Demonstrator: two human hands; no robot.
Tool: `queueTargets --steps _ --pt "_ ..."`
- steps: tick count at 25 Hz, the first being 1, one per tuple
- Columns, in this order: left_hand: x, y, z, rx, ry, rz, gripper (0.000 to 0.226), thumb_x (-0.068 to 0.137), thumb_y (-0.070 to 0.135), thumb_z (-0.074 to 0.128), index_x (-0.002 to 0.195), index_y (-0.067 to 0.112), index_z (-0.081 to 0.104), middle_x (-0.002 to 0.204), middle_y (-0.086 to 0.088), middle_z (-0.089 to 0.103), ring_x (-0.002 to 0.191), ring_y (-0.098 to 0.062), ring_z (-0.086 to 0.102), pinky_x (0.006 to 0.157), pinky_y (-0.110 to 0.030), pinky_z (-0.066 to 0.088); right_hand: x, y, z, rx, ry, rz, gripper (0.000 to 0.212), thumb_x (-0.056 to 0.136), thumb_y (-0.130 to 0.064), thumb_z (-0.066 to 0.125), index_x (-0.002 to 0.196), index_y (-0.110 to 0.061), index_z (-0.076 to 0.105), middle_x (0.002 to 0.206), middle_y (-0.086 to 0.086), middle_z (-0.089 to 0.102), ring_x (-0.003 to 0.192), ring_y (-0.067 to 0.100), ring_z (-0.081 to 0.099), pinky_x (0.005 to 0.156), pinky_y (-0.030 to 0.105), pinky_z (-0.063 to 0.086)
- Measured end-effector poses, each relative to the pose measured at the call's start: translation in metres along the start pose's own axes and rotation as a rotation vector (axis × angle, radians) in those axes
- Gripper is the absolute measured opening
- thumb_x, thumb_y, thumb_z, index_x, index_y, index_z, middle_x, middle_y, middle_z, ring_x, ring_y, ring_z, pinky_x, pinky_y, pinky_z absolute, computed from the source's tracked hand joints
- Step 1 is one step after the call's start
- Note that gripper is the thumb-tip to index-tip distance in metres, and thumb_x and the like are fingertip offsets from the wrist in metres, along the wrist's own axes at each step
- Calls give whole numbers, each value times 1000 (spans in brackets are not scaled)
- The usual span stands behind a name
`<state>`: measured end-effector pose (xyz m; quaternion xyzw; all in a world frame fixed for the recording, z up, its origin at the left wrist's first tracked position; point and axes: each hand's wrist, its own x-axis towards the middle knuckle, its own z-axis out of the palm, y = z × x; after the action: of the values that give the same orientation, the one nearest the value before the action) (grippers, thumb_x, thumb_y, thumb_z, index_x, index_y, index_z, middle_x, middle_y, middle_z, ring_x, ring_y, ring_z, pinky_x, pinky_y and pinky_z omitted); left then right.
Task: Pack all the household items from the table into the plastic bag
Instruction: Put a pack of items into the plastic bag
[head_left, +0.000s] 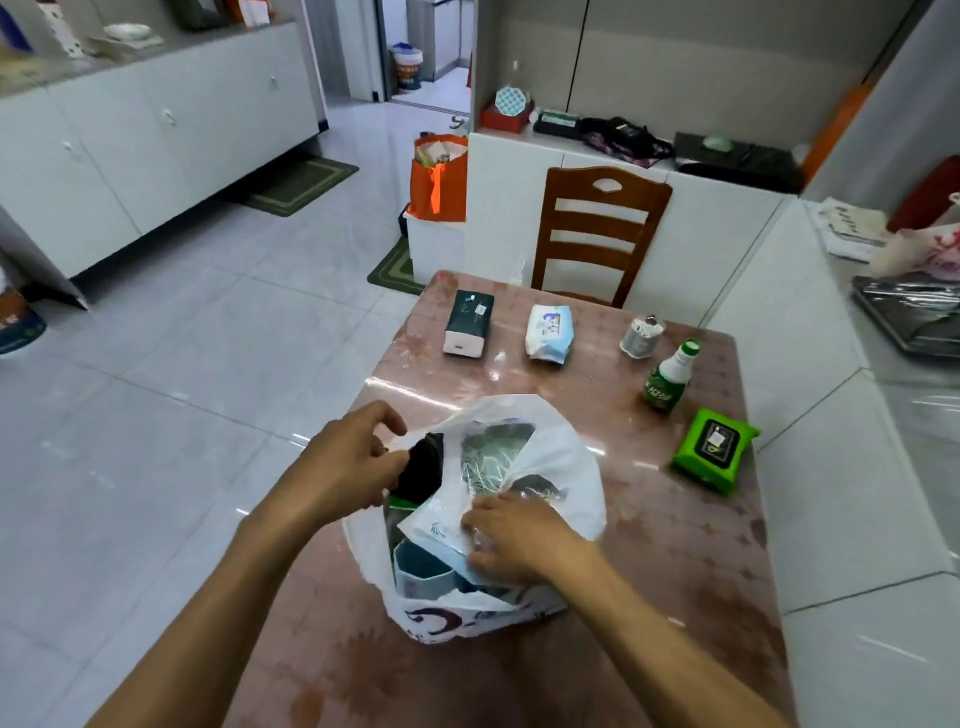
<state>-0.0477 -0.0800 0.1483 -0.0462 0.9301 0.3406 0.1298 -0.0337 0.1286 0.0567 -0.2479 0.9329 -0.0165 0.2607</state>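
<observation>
Pinkish tabletop (597, 675) under a glossy patterned cover. Near the front edge, left of centre, a white plastic bag (566, 462), mouth open. Along the far edge, a dark green box (467, 322), then a white wipes packet (549, 332), then a small clear jar (641, 336). Toward the right edge, a green bottle (669, 376) upright, with a bright green wipes pack (714, 449) lying flat just nearer.

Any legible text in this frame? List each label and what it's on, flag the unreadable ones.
No text can be read with confidence.
Green bottle: white characters on the label, blurred.
Green wipes pack: dark label, too small.
White and blue wipes pack: print blurred.
Dark green tissue box: small marks, unreadable.
Plastic bag: printed logo near the base, no letters made out.
</observation>
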Motion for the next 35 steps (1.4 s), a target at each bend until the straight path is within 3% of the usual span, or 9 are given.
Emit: queueTargets --steps 4,6,8,12,17,21,27,33,35 --pt "25 28 13 421 419 156 35 84 29 67 117 19 60 118 -10 64 97 -31 59 77 -42 51 -22 61 -46 414 478 33 20 90 -32 55 98 -22 70 94 -3 74 82 17 65 70 32 50" --pt "41 58 34 370 409 326 33 84 25 68 116 18 62 122 -10 63 104 -33 58 81 -44 50 -37 113 -47 679 800 214 12 87 -24 61 83 -19 72 76 -7 71 66 13 63 62 30 50" --pt "55 84 67 273 242 396 32 87 29 66 118 23 62 122 -2 65 106 -26 60 84 -39 50 -37 174 -30 817 955 516 8 86 -21 64 88 -18 71 82 -1 73 74 20 67 67 34 52" --pt "94 109 154 236 1 386 35 90 33 61 124 27 59 128 4 63 112 -21 60 88 -35 47 -23 301 27 846 829 1036 55 82 -34 69 130 -15 50 133 15 54 113 36 56 89 41 48" --pt "102 88 199 358 -36 437 45 83 44 42 115 22 64 111 0 70 95 -24 67 78 -33 48 26 377 91 947 448 1193 115 70 -52 77 155 -31 3 161 20 -1 143 41 20 116 47 24" --pt "99 77 208 357 -56 395 47 81 43 46 116 18 64 113 -3 67 102 -25 63 89 -33 46 57 387 112 871 481 1352 107 67 -62 69 150 -32 9 143 27 31 122 45 44 102 50 39" --pt "82 81 191 298 4 294 49 79 45 47 120 21 61 117 -2 67 103 -28 64 83 -37 51 33 371 101 914 548 1114 77 72 -42 76 134 -25 34 126 14 56 107 39 58 84 38 45" --pt "27 72 102 301 577 186 20 79 23 72 99 22 69 80 2 71 72 -24 63 69 -37 46 -15 217 73 2238 576 475 85 53 -47 81 127 -13 59 99 9 74 75 22 72 64 36 59" --pt "18 47 71 511 682 28 38 76 30 74 111 17 64 98 -9 69 87 -35 59 73 -46 41 -28 166 42 2353 514 158 85 52 -31 80 131 -9 57 112 13 72 91 29 71 72 42 61"
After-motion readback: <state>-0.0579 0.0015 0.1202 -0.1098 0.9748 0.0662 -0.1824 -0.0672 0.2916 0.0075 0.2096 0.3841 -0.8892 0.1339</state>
